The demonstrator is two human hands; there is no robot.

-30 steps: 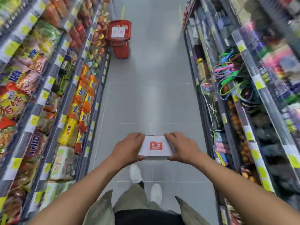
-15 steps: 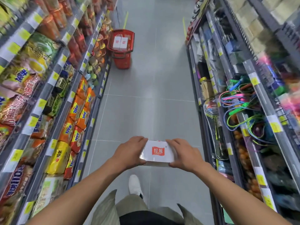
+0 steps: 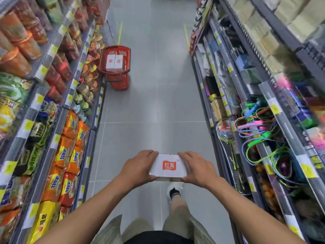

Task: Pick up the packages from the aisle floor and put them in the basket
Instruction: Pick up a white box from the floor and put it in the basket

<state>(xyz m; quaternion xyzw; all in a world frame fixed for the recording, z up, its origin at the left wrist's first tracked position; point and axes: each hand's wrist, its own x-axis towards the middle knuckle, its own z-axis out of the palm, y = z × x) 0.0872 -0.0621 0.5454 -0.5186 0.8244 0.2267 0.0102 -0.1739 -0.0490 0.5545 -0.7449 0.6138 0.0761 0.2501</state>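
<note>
So the white package point(image 3: 168, 165) with the red logo was up in the air over the aisle floor point(image 3: 158, 103), held flat at both ends: left grip point(image 3: 139, 166) curled round its left end, right grip point(image 3: 195, 169) wrapped round the right end. The red basket point(image 3: 121, 85) sat on the floor well ahead, just beside the snack shelves point(image 3: 70, 138) on the left, with two white packages point(image 3: 114, 62) lying side by side in it.
</note>
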